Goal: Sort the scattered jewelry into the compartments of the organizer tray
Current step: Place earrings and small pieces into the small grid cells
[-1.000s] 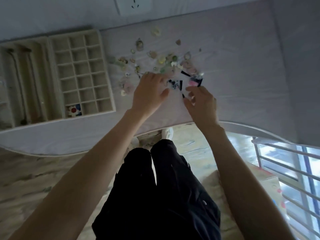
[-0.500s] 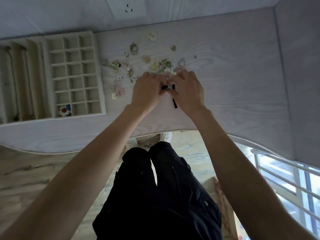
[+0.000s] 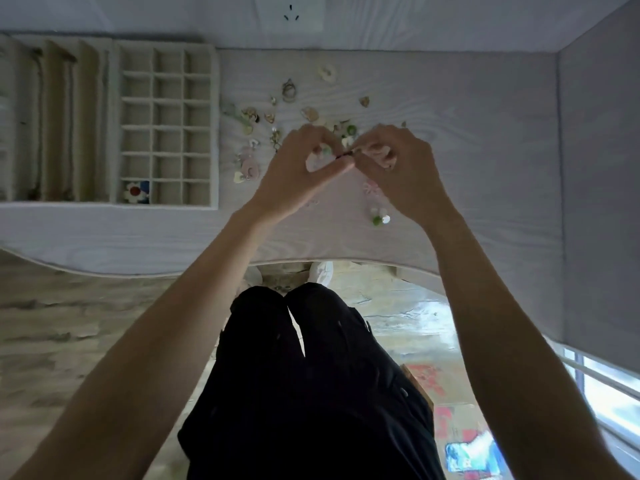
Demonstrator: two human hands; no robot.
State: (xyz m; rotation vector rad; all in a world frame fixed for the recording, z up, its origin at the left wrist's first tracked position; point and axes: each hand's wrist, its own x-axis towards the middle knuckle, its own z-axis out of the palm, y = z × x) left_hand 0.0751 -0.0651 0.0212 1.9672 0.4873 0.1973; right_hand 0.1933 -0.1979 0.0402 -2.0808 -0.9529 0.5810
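The left hand [image 3: 298, 171] and right hand [image 3: 401, 168] meet fingertip to fingertip, each pinching a small dark piece [image 3: 345, 154] between thumb and forefinger. Beyond the fingertips lies the scattered jewelry [image 3: 294, 116] on the pale wood-grain table [image 3: 467, 150]. Far left of the fingers sits the organizer tray [image 3: 214, 133], a flower piece [image 3: 135, 192] in its nearest corner compartment. A wall socket [image 3: 290, 13] is beyond; patterned floor lies below.

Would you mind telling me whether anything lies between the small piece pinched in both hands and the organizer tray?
Nothing tall. The small dark piece sits pinched between the left hand and right hand, above the table. Toward the organizer tray, only flat scattered jewelry lies on the table, low enough to pass over.
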